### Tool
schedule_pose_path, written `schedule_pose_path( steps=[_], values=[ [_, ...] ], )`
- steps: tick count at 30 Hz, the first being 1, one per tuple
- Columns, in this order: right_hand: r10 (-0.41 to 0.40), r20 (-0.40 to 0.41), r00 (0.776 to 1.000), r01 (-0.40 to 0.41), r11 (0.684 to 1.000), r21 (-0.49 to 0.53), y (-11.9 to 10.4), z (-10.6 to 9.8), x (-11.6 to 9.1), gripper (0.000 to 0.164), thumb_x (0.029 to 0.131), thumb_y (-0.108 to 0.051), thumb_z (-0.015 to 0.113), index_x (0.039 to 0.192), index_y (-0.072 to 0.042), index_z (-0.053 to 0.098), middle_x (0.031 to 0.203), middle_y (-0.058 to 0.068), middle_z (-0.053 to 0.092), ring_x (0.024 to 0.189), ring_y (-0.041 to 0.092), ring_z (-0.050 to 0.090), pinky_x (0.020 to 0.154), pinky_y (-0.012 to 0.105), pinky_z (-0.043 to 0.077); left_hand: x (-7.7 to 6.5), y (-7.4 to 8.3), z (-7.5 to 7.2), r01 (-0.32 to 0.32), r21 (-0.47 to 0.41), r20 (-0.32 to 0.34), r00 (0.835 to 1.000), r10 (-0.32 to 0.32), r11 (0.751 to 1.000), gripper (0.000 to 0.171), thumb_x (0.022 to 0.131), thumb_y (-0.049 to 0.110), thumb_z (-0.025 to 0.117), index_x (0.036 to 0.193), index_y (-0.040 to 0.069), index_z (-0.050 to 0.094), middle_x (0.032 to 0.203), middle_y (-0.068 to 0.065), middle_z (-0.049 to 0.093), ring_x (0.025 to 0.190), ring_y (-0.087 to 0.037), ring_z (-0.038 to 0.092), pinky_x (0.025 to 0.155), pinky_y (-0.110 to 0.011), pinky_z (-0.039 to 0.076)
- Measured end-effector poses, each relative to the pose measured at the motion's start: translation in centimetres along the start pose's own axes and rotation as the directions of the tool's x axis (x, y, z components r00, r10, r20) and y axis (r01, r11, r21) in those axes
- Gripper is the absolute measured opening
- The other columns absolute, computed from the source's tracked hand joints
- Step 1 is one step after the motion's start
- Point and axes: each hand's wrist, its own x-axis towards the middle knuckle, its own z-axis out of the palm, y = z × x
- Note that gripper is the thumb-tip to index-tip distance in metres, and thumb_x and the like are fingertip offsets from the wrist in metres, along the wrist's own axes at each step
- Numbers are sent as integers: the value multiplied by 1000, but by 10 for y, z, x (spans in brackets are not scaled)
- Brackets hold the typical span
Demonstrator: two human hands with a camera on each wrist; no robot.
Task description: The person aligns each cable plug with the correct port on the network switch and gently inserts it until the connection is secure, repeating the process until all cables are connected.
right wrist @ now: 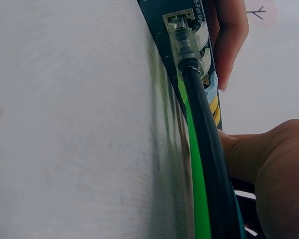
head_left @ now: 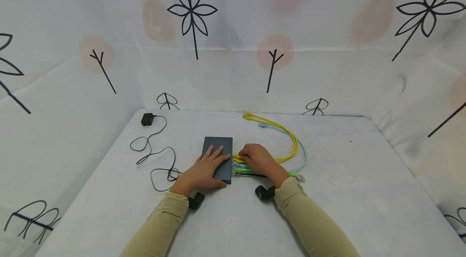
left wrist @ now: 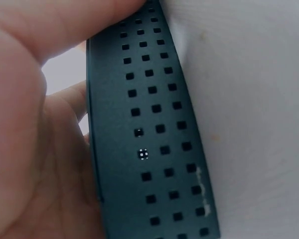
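Note:
A dark grey network switch (head_left: 223, 172), marked "8-Port Gig" on its port side in the right wrist view, lies on the table. My left hand (head_left: 206, 171) rests spread over its top, with the thumb along the near edge by the vented side (left wrist: 154, 109). At the port side, my right hand (head_left: 259, 160) pinches a yellow network cable (head_left: 237, 158) close to the ports; its fingertips are partly hidden. A black cable (right wrist: 204, 124) with a clear plug (right wrist: 185, 47) sits in an end port. Green (head_left: 240, 170) and light blue cables stand beside it in the row.
A black power adapter (head_left: 147, 119) lies at the back left, its thin cord (head_left: 174, 160) looping toward the switch. Yellow cables (head_left: 294, 143) and a light blue cable (head_left: 304, 156) curve to loose plugs at the back. Another loose plug (head_left: 300, 178) lies by the right wrist.

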Motion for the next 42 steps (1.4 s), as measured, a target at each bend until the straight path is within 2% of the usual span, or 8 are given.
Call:
schedule_pose_path(
  steps=[20,30,37,42],
  values=[
    [27,4,1000,-27,999,39,-2,7,-1,21,95,-20,62,110,-12,75,98,-1,69,87,14,63,79,31,52,-1,-5,4,2,-20,-7,1000,-2,1000,87,80,50,74,153,33,30,165,0,9,152,-33,-1,111,-66,22],
    [58,91,994,-59,998,14,-1,13,-6,26,98,-23,58,117,-11,71,104,1,67,94,16,62,85,35,51,-1,-9,16,0,-73,-14,1000,-1,997,87,78,49,76,152,32,33,164,-2,13,151,-35,0,111,-68,22],
    [27,64,998,-29,999,25,8,14,-19,25,97,-22,59,118,-13,70,108,2,67,97,18,61,85,38,50,2,-10,24,-10,-80,-15,1000,9,997,87,78,49,76,152,31,33,164,-2,13,151,-35,1,111,-67,21],
    [38,42,998,-39,999,24,16,10,-25,25,96,-25,61,117,-15,70,107,0,66,97,17,62,85,37,50,6,-11,28,-21,-67,-17,1000,20,998,86,79,50,74,152,32,32,164,-2,12,151,-35,1,111,-67,22]
  ],
)
